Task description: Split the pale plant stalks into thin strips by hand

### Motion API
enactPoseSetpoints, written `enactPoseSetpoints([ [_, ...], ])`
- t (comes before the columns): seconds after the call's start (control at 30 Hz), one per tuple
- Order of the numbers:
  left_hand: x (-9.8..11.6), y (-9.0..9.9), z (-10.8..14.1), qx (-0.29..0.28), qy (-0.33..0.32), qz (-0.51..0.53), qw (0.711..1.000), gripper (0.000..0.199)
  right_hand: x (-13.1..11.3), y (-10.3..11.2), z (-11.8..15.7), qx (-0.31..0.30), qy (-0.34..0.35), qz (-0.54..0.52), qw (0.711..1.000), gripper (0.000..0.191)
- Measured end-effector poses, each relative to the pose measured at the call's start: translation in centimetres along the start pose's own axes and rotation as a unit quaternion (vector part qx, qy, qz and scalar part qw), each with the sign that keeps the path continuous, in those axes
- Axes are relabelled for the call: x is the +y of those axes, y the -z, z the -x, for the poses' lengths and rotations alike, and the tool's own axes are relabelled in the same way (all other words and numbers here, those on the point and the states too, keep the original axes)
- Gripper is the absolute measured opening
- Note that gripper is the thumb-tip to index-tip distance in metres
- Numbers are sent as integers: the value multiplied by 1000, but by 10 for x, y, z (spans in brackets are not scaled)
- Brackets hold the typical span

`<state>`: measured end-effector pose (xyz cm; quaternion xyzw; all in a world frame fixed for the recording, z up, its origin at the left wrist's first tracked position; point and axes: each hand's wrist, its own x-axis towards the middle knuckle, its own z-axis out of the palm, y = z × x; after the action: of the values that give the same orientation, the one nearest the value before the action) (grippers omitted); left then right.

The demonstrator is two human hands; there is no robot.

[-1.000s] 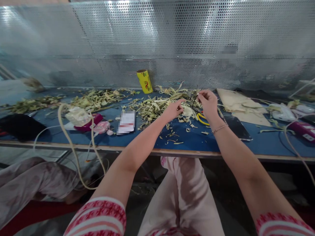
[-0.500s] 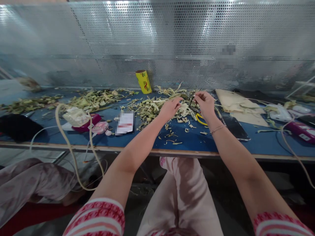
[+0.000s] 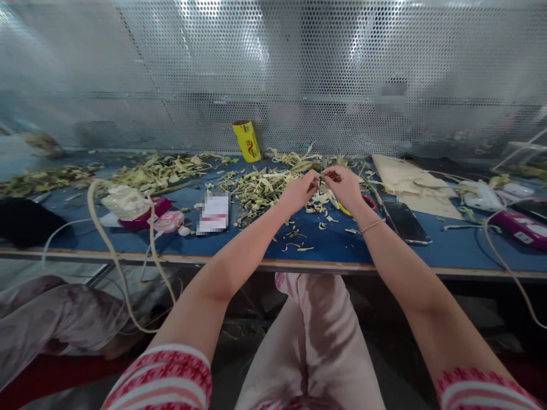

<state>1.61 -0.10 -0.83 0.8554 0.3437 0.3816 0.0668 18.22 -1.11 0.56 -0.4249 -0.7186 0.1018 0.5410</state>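
My left hand (image 3: 299, 192) and my right hand (image 3: 344, 185) meet fingertip to fingertip above a heap of pale green and cream dried plant strips (image 3: 265, 188). Pinched between them is a thin dark strip (image 3: 321, 181), mostly covered by the fingers; what it is made of I cannot make out. The fingers of both hands are closed. Under my right wrist, a yellow loop (image 3: 344, 210) and a red one show, which look like scissor handles. Small cream scraps (image 3: 299, 246) lie scattered on the blue table top in front of the heap.
A yellow tube (image 3: 247, 141) leans near the perforated metal panel (image 3: 299, 68). A white card (image 3: 215, 212) lies left, a dark phone (image 3: 408, 223) right, beside tan cardboard (image 3: 399, 176). Cables loop from a magenta device (image 3: 143, 219) and a purple device (image 3: 523, 228). Another person's legs (image 3: 60, 313) are at left.
My right hand has come left and slightly down with the dark strip. My left hand has moved a little right, and its fingers have closed at the strip. The view has shifted slightly.
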Motion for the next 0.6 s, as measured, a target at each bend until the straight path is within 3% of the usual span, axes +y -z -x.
enactPoseSetpoints([
  [0.1, -4, -1, 0, 38, 47, 53, 997, 28, 1, -2, 1, -39, 48, 41, 997, 17],
  [0.2, -7, -3, -3, 41, 55, 74, 995, 35, 2, -3, 3, -61, 80, 58, 993, 21],
  [0.4, -8, -2, -6, 29, 26, 2, 999, 12, -2, -2, 5, -89, 102, 79, 988, 18],
  [0.5, -9, 1, -6, 43, 40, 9, 998, 14, -3, -4, 5, -91, 88, 69, 990, 14],
  [0.6, -10, 1, -5, 70, 80, 20, 994, 14, -3, -4, 4, -73, 25, 52, 996, 7],
])
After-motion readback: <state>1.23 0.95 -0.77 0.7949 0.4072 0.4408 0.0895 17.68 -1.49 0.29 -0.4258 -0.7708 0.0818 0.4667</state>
